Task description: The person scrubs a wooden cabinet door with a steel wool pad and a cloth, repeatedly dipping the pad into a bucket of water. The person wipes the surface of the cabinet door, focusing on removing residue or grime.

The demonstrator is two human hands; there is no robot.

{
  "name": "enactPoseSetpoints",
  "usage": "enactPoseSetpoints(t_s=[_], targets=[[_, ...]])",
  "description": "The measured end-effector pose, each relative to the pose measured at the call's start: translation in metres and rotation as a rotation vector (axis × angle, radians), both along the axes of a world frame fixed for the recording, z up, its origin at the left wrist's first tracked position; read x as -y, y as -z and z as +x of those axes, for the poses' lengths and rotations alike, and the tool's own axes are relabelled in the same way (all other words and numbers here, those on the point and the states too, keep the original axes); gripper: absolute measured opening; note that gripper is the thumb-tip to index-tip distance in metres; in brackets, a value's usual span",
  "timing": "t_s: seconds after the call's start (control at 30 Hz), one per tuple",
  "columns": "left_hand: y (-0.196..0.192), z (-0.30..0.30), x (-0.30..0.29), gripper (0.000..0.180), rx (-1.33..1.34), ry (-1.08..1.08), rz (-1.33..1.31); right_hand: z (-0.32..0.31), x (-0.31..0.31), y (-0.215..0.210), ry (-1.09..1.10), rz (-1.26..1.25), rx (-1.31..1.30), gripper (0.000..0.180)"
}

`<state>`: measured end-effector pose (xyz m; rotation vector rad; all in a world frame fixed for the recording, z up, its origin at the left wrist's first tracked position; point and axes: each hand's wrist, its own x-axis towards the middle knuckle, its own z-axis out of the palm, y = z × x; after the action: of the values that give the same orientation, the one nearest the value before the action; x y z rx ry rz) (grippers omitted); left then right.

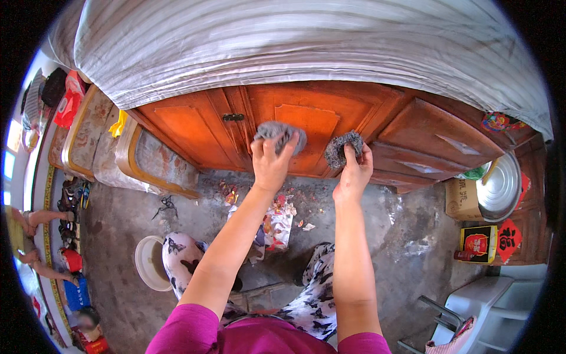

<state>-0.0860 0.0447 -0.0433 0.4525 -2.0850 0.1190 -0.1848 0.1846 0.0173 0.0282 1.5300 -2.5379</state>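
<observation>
My left hand [271, 162] is closed round a grey cloth [286, 134] and presses it to the orange-brown wooden cabinet door [306, 115]. Bunched up, the cloth hides some of the fingers. To its right, my right hand [354, 177] pinches a dark grey, curly scouring pad [339, 150] between thumb and fingers. The pad is in front of the door's lower right part; whether it touches the wood I cannot tell. A small dark metal latch [233, 117] sits on the cabinet, left of the cloth.
A whitish striped sheet [295, 44] covers the cabinet top. Scraps and crumpled paper [280, 224] lie on the concrete floor below. A white bucket [151, 262] stands by my left leg. Drawers [407, 159], a cardboard box [461, 199] and a metal basin [500, 192] are at right. A person's limbs show far left.
</observation>
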Motion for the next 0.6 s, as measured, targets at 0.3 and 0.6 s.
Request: enactPoseSetpoints(t_s=[0.3, 0.6], targets=[[0.005, 0.038, -0.008, 0.071, -0.109, 0.142, 0.528, -0.024, -0.004, 0.022, -0.09, -0.148, 0.151, 0.022], [-0.124, -0.044, -0.01, 0.061, -0.468, 0.005, 0.167, -0.011, -0.025, -0.004, 0.094, -0.215, 0.119, 0.023]])
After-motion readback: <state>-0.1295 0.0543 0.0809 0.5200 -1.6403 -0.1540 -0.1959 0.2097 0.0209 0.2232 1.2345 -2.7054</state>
